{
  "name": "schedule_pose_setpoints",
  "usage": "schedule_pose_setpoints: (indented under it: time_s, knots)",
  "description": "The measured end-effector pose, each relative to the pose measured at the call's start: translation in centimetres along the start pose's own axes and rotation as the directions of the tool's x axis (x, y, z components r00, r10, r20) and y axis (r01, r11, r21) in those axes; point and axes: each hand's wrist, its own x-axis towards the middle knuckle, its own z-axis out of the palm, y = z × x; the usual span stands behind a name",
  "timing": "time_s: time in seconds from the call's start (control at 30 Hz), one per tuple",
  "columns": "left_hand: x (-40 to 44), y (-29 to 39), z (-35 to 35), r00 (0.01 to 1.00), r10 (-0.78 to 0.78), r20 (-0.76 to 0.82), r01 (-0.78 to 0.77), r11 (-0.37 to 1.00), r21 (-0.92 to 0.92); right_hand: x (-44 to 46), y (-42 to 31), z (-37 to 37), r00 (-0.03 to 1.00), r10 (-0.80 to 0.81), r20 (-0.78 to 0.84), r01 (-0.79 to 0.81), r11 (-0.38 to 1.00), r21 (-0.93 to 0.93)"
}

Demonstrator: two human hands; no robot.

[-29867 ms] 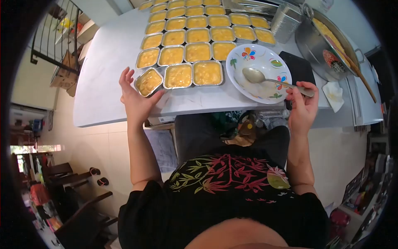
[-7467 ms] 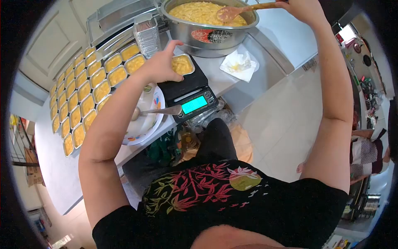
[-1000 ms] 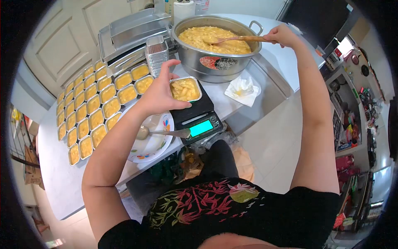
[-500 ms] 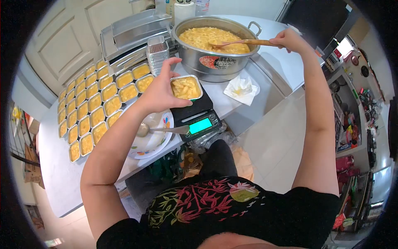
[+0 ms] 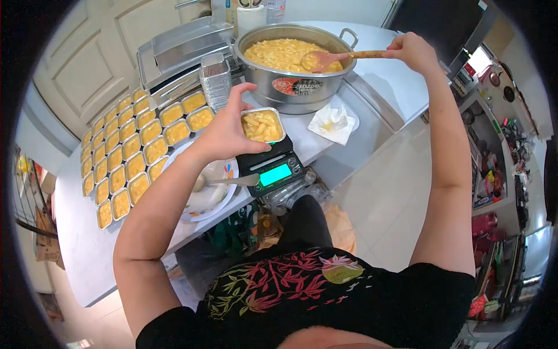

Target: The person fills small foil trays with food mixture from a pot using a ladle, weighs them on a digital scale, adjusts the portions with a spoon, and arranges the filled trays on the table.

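My left hand (image 5: pixel 225 129) grips a small foil tray (image 5: pixel 263 125) of pale yellow, chunky food by its sides, thumb at the near edge. The tray is over a black digital scale (image 5: pixel 278 174) with a lit display; whether it rests on the scale I cannot tell. With my right hand (image 5: pixel 414 52) I hold the handle end of a wooden spoon (image 5: pixel 365 54), its bowl in the yellow food inside a large metal pot (image 5: pixel 283 95). Beside the scale, a metal spoon (image 5: pixel 237 181) lies across a white plate (image 5: pixel 216 205) with a coloured pattern.
Rows of filled foil trays (image 5: pixel 132 141) cover the table's left side. A stack of unfilled foil trays (image 5: pixel 215 82) stands left of the pot, in front of metal pans (image 5: pixel 186 49). A crumpled, stained tissue (image 5: pixel 332 124) lies right of the scale.
The wooden spoon's bowl has shifted slightly right and turned, now showing its broad face near the pot's near-right side. My left hand still holds the tray over the scale.
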Motion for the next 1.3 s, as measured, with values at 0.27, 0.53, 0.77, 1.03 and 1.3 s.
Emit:
schedule_pose_setpoints:
  time_s: [0.27, 0.53, 0.77, 1.03, 1.3]
  knots:
    - [-0.3, -0.1, 0.2, 0.999, 0.030, -0.023, -0.030, 0.999, 0.013, 0.3, 1.8, 0.9, 0.998, 0.070, 0.007, -0.070, 0.998, 0.011]
    - [-0.5, 0.1, 0.0, 1.000, 0.008, -0.016, -0.008, 1.000, -0.001, -0.3, -0.7, 1.8, 1.000, -0.002, -0.026, 0.000, 0.997, -0.079]
    - [-0.8, 0.1, 0.0, 1.000, 0.011, -0.018, -0.011, 1.000, -0.017, 0.5, 1.5, 2.0, 0.996, 0.070, 0.055, -0.074, 0.994, 0.077]
    - [-0.7, -0.1, -0.1, 1.000, 0.010, -0.029, -0.009, 1.000, 0.020, -0.7, -1.6, -0.4, 0.998, 0.033, 0.048, -0.029, 0.997, -0.065]
    - [0.0, 0.0, -0.2, 0.992, 0.086, -0.092, -0.092, 0.994, -0.067, 1.6, 1.1, 3.7, 0.981, 0.002, 0.192, -0.052, 0.966, 0.253]
